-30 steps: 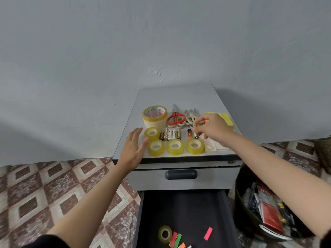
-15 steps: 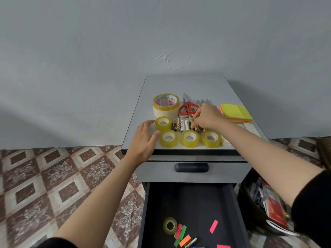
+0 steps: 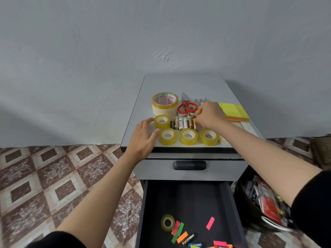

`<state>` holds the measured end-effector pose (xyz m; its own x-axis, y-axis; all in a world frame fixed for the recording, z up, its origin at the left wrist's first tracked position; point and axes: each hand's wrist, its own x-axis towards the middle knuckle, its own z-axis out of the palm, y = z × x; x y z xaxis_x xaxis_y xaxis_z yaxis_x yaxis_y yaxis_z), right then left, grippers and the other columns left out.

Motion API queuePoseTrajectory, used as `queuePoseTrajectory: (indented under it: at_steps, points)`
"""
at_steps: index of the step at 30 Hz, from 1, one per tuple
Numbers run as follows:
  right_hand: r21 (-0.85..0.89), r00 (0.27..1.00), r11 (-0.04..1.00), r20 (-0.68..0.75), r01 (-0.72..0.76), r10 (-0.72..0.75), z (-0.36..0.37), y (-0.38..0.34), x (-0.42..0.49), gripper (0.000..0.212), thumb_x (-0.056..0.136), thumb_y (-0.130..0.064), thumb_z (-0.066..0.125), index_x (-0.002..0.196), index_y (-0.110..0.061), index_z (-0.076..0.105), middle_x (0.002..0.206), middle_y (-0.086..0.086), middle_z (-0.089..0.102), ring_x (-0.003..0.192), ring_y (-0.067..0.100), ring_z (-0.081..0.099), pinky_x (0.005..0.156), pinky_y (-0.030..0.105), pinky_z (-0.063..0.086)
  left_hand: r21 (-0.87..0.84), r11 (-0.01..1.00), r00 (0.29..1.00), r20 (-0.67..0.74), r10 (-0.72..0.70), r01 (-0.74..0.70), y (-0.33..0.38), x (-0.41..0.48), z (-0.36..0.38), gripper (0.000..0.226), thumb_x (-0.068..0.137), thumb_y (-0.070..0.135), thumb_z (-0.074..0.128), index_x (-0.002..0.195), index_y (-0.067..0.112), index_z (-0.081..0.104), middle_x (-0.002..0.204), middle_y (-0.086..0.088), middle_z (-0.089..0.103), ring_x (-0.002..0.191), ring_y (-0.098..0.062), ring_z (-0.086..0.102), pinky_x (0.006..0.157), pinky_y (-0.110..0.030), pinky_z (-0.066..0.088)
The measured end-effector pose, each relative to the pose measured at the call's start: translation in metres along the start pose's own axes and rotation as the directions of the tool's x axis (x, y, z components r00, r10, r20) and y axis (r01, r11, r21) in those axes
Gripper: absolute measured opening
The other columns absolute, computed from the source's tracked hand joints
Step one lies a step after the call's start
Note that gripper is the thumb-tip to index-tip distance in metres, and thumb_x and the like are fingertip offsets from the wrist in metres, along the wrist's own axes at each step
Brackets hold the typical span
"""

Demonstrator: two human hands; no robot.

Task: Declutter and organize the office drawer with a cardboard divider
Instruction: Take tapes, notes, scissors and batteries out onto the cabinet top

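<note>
Batteries (image 3: 183, 123) beside right hand (image 3: 209, 114), grip hidden | left hand (image 3: 143, 138) spread beside tape rolls (image 3: 162, 121)

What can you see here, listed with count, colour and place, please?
Cabinet: 1, grey, against wall.
Drawer: 1, black, open, low in cabinet.
Big tape: 1, yellow-cream, cabinet top, back left.
Small tape: 4 yellow, top front; 1 in drawer.
Batteries: about six in a row, mixed colours, top middle; a few in drawer.
Scissors: 1 red, over cream ones, top middle.
Sticky notes: 1 stack, yellow-green, top right.
Paper flags: several, pink, green, orange, drawer.
Bag: 1, black, floor right, cluttered.
Left hand: open, beside small tape.
Right hand: curled, at batteries' right end.
</note>
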<state>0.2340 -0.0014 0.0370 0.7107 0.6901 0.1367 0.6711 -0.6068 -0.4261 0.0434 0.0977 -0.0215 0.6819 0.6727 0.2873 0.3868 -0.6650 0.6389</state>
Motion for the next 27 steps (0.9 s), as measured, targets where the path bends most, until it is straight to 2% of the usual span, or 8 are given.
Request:
queuePoseTrajectory:
  at_steps: [8,10,12,14,17,21,24,27]
  points:
    - [0.165,0.996,0.983,-0.067,0.074,-0.063,-0.024,0.004,-0.04,0.019,0.08,0.002,0.054,0.079,-0.006,0.072,0.083,0.005,0.068,0.082,0.018,0.058,0.067,0.027,0.045,-0.079,0.994,0.997,0.026,-0.078,0.08,0.011,-0.02,-0.006,0.055,0.097,0.04,0.039,0.143,0.01,0.029,0.147,-0.007,0.034,0.133,-0.019,0.034,0.102,-0.026,0.026]
    - [0.217,0.995,0.972,-0.069,0.088,-0.075,-0.028,0.008,-0.054,0.018,0.08,0.002,0.056,0.075,-0.008,0.071,0.077,0.002,0.066,0.08,0.016,0.057,0.07,0.028,0.047,-0.102,0.989,0.994,0.042,-0.099,0.103,0.013,-0.031,-0.007,0.053,0.098,0.035,0.04,0.143,0.011,0.027,0.148,-0.007,0.031,0.134,-0.019,0.032,0.105,-0.029,0.026]
    - [0.278,0.995,0.956,-0.059,0.094,-0.081,-0.032,0.012,-0.075,0.017,0.081,0.001,0.058,0.072,-0.009,0.069,0.07,-0.004,0.062,0.077,0.013,0.055,0.071,0.027,0.047,-0.146,0.981,0.992,0.035,-0.12,0.124,0.017,-0.046,-0.01,0.052,0.098,0.032,0.043,0.143,0.012,0.027,0.148,-0.006,0.031,0.135,-0.019,0.031,0.106,-0.03,0.027]
    - [0.323,0.995,0.941,-0.034,0.098,-0.092,-0.035,0.016,-0.096,0.016,0.081,0.0,0.06,0.072,-0.01,0.068,0.063,-0.012,0.055,0.067,0.008,0.051,0.064,0.021,0.042,-0.166,0.975,0.989,-0.005,-0.151,0.148,0.02,-0.063,-0.01,0.052,0.096,0.028,0.048,0.142,0.012,0.029,0.147,-0.005,0.034,0.134,-0.018,0.033,0.106,-0.029,0.028]
    - [0.341,0.993,0.935,0.024,0.1,-0.115,-0.031,0.024,-0.129,0.01,0.082,-0.002,0.062,0.075,-0.003,0.069,0.062,-0.01,0.054,0.061,0.0,0.046,0.058,0.015,0.037,-0.111,0.984,0.988,-0.056,-0.147,0.14,0.02,-0.096,-0.004,0.053,0.093,0.02,0.055,0.141,0.01,0.033,0.143,-0.006,0.038,0.133,-0.019,0.035,0.106,-0.027,0.028]
    - [0.401,0.986,0.914,0.112,0.068,-0.123,-0.012,0.037,-0.169,0.009,0.081,-0.005,0.064,0.075,-0.007,0.07,0.065,-0.006,0.059,0.06,0.0,0.049,0.055,0.006,0.039,-0.1,0.965,0.97,0.028,-0.242,0.243,0.014,-0.14,0.011,0.054,0.091,0.015,0.056,0.14,0.008,0.033,0.142,-0.01,0.039,0.131,-0.022,0.038,0.105,-0.031,0.032]
    - [0.431,0.979,0.902,0.172,0.025,-0.11,0.001,0.045,-0.191,0.013,0.083,-0.004,0.063,0.072,-0.012,0.067,0.063,-0.007,0.057,0.06,0.002,0.05,0.056,0.01,0.039,-0.081,0.951,0.949,0.135,-0.285,0.297,0.009,-0.167,0.023,0.053,0.092,0.017,0.056,0.14,0.01,0.033,0.143,-0.009,0.039,0.132,-0.021,0.037,0.106,-0.031,0.032]
    - [0.394,0.972,0.919,0.214,0.004,-0.096,0.014,0.051,-0.208,0.013,0.084,-0.004,0.063,0.074,-0.012,0.067,0.062,-0.01,0.056,0.06,0.001,0.049,0.053,0.007,0.036,-0.017,0.955,0.933,0.217,-0.286,0.297,0.005,-0.186,0.033,0.051,0.093,0.02,0.056,0.139,0.012,0.036,0.142,-0.007,0.041,0.131,-0.02,0.04,0.104,-0.029,0.034]
